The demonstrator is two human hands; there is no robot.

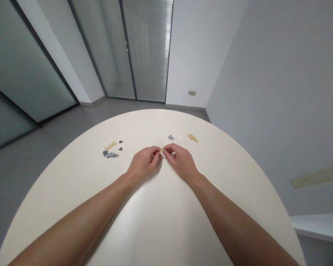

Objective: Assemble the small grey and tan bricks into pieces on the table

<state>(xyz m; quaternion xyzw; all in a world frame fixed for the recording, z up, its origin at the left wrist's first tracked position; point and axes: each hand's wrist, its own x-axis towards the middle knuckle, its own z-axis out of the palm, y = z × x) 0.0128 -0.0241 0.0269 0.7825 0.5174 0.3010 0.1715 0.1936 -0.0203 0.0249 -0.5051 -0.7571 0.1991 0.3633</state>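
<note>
While the left hand (143, 162) and the right hand (181, 162) are held together over a round cream table (161, 221), the grip is closed. Fingers and thumbs from both sides pinch a small tan building piece (162, 150), which is clamped between the two hands. Its exact shape cannot be confirmed, as the fingers cover most of it and its size in the view is small. The piece is located near the middle of the tabletop, directly between the hands.

Loose parts are arranged in two groups on the tabletop. The first group lies beyond and to the left of the left hand, well apart from it. It comprises a long tan plate (110, 146), several flat grey plates (109, 155) and two small dark grey pieces (120, 145). The second group lies beyond the right hand, near its fingertips, in a loose row. From left to right, it comprises a grey piece (171, 137), a white piece (180, 137) and a notched tan plate (192, 137).

Past the far edge of the table, a grey floor (24, 184) extends to tinted glass panels (24, 62) and a glazed partition with slatted blinds (147, 48). A grey wall (266, 92) stands on the right side.
</note>
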